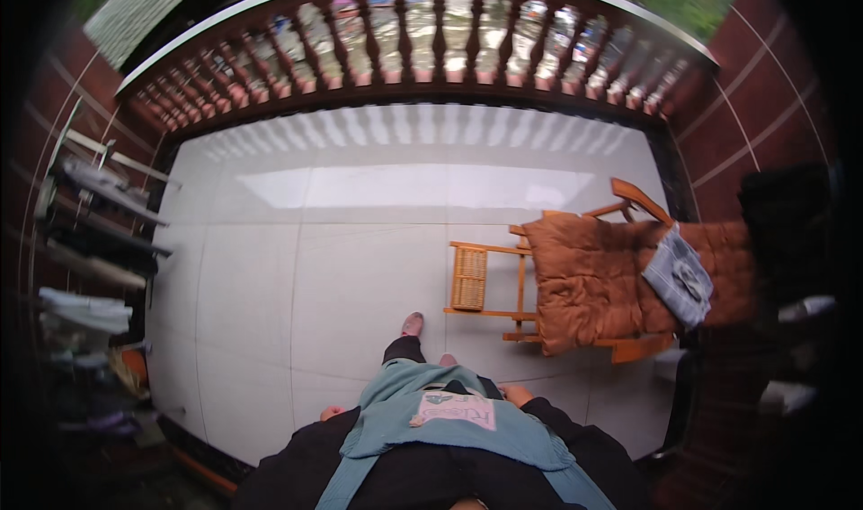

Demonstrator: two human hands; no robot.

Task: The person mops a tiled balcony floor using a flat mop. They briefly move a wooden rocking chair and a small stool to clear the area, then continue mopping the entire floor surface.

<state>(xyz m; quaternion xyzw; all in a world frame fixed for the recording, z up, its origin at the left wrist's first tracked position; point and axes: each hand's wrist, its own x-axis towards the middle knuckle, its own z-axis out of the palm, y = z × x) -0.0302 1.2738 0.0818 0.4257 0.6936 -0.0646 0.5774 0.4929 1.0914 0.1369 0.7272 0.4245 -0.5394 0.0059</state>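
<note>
My left hand (332,412) hangs by my left side, mostly covered by the black sleeve and apron; its fingers hardly show. At the other side of the apron is my right hand (516,394), small in view, its fingers too hidden to read. Neither hand visibly carries anything. A blue-green apron (387,429) with a pink patch covers my front. Ahead to the right stands a wooden reclining chair (523,276) with a brown padded cushion (584,281), out of reach of my right hand. A folded grey-blue checked cloth (670,272) lies on the cushion.
Pale glossy tiles (360,267) cover the balcony floor. A baluster railing (422,38) closes the far side. Along the left wall stands a rack (108,204) with blurred clothes or cloths. The chair's woven footrest (469,278) juts toward my feet (412,325).
</note>
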